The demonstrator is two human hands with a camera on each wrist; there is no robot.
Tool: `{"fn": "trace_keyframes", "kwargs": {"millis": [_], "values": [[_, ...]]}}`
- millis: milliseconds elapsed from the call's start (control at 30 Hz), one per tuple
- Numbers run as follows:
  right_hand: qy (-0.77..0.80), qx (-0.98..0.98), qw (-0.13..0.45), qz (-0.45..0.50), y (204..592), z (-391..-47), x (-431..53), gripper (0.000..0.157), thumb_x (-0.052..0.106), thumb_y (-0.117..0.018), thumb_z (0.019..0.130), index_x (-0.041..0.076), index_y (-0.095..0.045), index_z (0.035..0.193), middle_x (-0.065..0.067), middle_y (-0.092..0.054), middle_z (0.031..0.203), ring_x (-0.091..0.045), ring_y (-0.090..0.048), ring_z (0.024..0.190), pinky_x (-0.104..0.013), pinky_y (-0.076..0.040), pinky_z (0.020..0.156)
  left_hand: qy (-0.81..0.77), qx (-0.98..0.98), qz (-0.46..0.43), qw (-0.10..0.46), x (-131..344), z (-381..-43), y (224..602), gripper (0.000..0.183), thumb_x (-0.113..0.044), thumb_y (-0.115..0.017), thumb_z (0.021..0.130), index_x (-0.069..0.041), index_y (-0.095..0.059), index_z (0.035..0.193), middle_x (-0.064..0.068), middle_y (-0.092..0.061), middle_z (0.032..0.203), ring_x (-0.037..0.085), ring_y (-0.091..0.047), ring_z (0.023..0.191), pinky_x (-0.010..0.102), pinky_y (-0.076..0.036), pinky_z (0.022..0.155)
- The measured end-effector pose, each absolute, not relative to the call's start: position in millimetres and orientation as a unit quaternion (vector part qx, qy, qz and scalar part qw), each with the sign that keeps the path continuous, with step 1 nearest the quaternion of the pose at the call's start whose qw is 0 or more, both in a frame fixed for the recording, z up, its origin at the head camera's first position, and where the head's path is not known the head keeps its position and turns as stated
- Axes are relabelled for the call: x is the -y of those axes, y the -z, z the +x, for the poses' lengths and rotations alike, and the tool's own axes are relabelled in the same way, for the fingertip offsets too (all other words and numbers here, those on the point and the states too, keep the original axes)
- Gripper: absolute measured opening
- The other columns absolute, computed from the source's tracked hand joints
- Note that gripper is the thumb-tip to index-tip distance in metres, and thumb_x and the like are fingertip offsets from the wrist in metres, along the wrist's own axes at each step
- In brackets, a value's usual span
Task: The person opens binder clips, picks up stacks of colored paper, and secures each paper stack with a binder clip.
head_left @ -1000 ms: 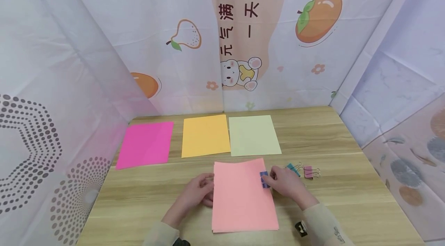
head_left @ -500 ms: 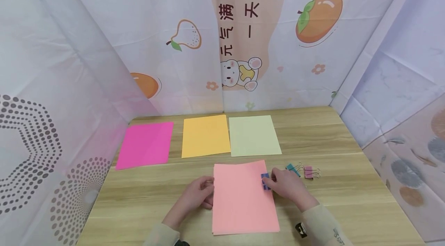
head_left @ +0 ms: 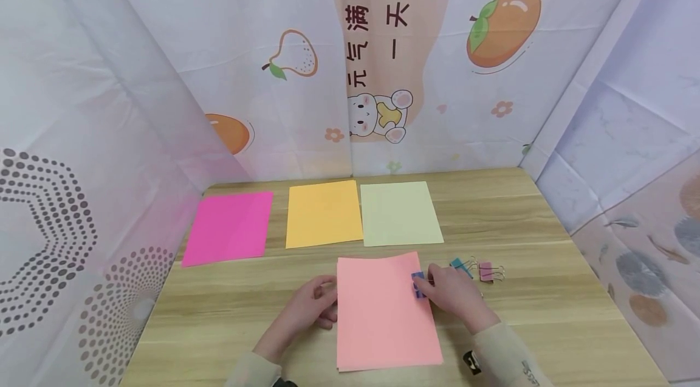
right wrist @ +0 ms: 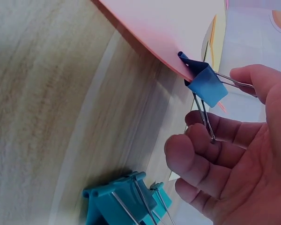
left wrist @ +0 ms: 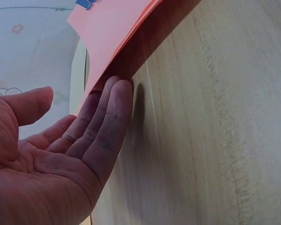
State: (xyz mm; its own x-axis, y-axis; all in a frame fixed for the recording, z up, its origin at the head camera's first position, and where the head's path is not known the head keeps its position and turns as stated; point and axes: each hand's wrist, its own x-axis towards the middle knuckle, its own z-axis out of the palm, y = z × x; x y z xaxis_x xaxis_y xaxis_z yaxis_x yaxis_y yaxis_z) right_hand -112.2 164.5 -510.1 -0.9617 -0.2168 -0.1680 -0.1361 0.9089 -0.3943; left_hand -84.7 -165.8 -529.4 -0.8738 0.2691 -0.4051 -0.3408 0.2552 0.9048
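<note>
A small stack of salmon-pink paper (head_left: 385, 317) lies upright before me in the head view. On its right edge sits a blue binder clip (right wrist: 210, 88), its jaws spread around the paper edge. My right hand (head_left: 452, 291) pinches the clip's wire handles, thumb on one and fingertips against the other, as the right wrist view shows. At the opposite edge is my left hand (head_left: 308, 303), palm turned up and fingers nearly straight. In the left wrist view its fingertips (left wrist: 119, 96) come right at the paper's raised edge, partly under it.
Magenta (head_left: 228, 228), orange-yellow (head_left: 324, 214) and pale green paper (head_left: 401, 214) lie along the back of the wooden table (head_left: 503, 211). Right of my right hand are a teal binder clip (head_left: 460, 267) and a pink one (head_left: 485, 271). A black clip (head_left: 472, 363) lies near my right sleeve.
The pink paper has shifted slightly right and toward me, with the blue clip on its edge moving along. Both hands keep nearly the same places and poses.
</note>
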Motion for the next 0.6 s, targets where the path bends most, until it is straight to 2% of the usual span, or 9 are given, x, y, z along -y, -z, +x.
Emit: {"fn": "trace_keyframes", "kwargs": {"millis": [300, 600], "values": [[0.168, -0.977, 0.084, -0.097, 511.5, -113.4, -165.1, 0.041, 0.042, -0.061, 0.100, 0.016, -0.047, 0.071, 0.003, -0.044, 0.055, -0.015, -0.039, 0.050, -0.031, -0.032, 0.056, -0.580, -0.779, -0.014, 0.236, 166.4, -84.2, 528.1, 0.048, -0.022, -0.061, 0.104, 0.001, -0.050, 0.144, 0.013, -0.066, 0.092, 0.019, -0.064, 0.068, 0.040, -0.061, 0.064], [0.140, -0.983, 0.055, -0.106, 511.2, -110.4, -168.7, 0.049, 0.051, -0.063, 0.097, 0.015, -0.044, 0.069, 0.002, -0.042, 0.053, -0.017, -0.039, 0.050, -0.036, -0.038, 0.065, -0.535, -0.823, -0.004, 0.191, 168.2, -87.2, 518.6, 0.042, -0.016, -0.060, 0.103, 0.003, -0.055, 0.140, 0.012, -0.065, 0.097, 0.021, -0.062, 0.071, 0.037, -0.055, 0.062]]}}
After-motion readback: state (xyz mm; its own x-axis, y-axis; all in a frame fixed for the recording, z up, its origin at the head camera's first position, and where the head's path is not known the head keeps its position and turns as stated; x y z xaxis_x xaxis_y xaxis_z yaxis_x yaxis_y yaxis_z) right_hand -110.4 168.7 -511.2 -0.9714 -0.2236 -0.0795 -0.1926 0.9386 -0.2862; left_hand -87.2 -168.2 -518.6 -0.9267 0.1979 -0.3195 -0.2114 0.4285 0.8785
